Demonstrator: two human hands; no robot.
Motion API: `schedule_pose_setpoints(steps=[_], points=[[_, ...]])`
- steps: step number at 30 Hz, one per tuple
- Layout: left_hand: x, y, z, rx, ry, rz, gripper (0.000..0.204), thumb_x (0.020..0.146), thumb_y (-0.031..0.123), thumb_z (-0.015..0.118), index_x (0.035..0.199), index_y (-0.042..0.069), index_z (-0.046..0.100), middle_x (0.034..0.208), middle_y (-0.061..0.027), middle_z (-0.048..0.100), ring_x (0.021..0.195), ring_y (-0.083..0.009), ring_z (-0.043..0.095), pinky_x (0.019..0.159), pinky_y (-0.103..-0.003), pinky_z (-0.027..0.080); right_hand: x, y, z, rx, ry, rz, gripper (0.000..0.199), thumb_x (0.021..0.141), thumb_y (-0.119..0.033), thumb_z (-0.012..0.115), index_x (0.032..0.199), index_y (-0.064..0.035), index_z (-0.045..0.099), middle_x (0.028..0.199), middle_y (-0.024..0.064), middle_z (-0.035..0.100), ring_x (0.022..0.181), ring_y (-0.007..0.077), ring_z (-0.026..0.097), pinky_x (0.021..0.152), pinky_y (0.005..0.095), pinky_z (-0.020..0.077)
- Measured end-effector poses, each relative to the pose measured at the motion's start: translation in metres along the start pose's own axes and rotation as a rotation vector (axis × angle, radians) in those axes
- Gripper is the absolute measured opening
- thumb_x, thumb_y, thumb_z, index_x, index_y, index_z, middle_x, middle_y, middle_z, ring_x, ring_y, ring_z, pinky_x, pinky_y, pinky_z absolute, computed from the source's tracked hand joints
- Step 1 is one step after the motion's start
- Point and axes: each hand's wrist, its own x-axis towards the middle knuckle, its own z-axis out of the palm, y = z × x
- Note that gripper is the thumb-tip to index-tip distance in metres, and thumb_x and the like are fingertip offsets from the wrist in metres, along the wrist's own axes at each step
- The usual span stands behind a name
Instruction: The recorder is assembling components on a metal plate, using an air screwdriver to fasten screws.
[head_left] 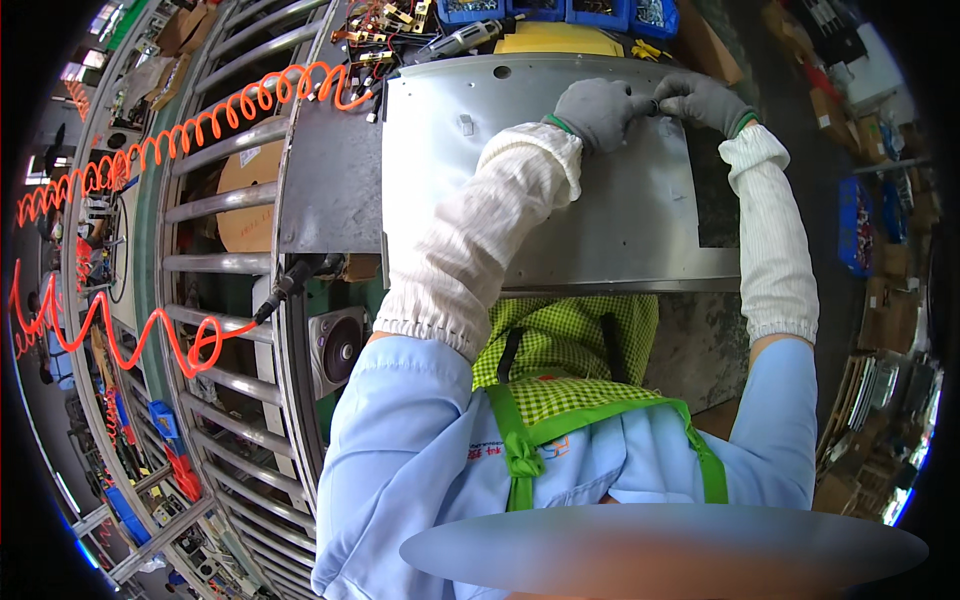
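A large grey sheet-metal panel (590, 215) lies flat on the bench before me, with a hole near its far edge and a rectangular cutout at its right. Both my hands wear grey gloves and meet over the panel's far right part. My left hand (598, 112) is closed, fingertips pointing right toward a small dark piece (655, 107) between the hands. From the right, my right hand (705, 103) pinches at that same spot. The piece is too small to name, and the gloves partly hide what each hand grips.
Beyond the panel lie a power screwdriver (460, 40), blue parts bins (597, 12), a yellow stack (560, 40) and a pile of wired parts (385, 35). Orange coiled air hose (250, 110) crosses the roller conveyor (220, 205) at left. A speaker-like unit (338, 348) stands below.
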Motion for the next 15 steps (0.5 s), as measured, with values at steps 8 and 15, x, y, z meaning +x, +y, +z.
schedule_pose_setpoints(steps=[8,15], points=[[0.002,-0.002,0.009,-0.028,0.084,-0.022,0.036,0.077,0.023,0.062,0.113,0.024,0.062,0.099,-0.0123,0.066,0.093,-0.032,0.065,0.076,-0.046,0.052,0.004,-0.01,0.005,-0.164,0.051,-0.027,0.014,0.085,-0.017,0.069,0.097,-0.0108,0.065,0.084,-0.0007,0.061,0.075,0.0114,0.054,0.066,0.0284,0.046],[0.011,0.0,0.004,-0.008,-0.014,-0.062,0.03,0.082,0.026,0.055,0.11,0.023,0.063,0.087,-0.0115,0.067,0.083,-0.0334,0.065,0.07,-0.046,0.051,-0.008,-0.008,0.006,-0.089,0.115,-0.058,0.021,0.084,-0.018,0.069,0.103,-0.0109,0.062,0.088,-0.0004,0.061,0.083,0.0108,0.055,0.072,0.0284,0.0464]])
